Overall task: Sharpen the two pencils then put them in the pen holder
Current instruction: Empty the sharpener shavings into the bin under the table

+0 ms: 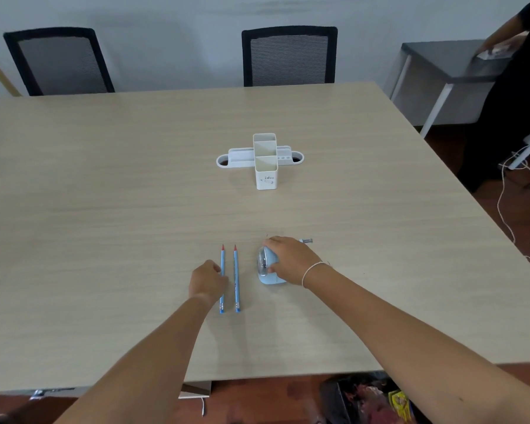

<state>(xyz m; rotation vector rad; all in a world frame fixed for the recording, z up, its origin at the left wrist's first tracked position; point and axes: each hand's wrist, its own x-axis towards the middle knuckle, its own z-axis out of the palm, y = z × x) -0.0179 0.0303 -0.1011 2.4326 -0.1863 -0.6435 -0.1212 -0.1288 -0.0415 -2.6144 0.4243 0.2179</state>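
Two bare forearms reach in from the bottom of the frame onto a pale wooden table (104, 209). Lower centre, the left hand (207, 281) is curled loosely, its fingertips touching the left pencil (222, 278) about midway along the shaft; whether it has actually closed on the pencil I cannot tell, since the hand covers the contact. Just right of that lies the right pencil (236, 278), parallel and untouched, apart from both hands. Both pencils are blue with red tips pointing toward the top of the frame.

Further right, the right hand (291, 260) sits draped over a light-blue sharpener (266, 267), fingers wrapped across its top and far side, clasping it against the table. A thin string band circles that wrist. A small grey handle (306, 240) sticks out beyond the fingers.

Up at the centre of the frame stands the white holder (265, 162), well apart from both hands, its upright compartments showing nothing inside. Two black mesh chairs (288, 56) stand behind the table at the top.
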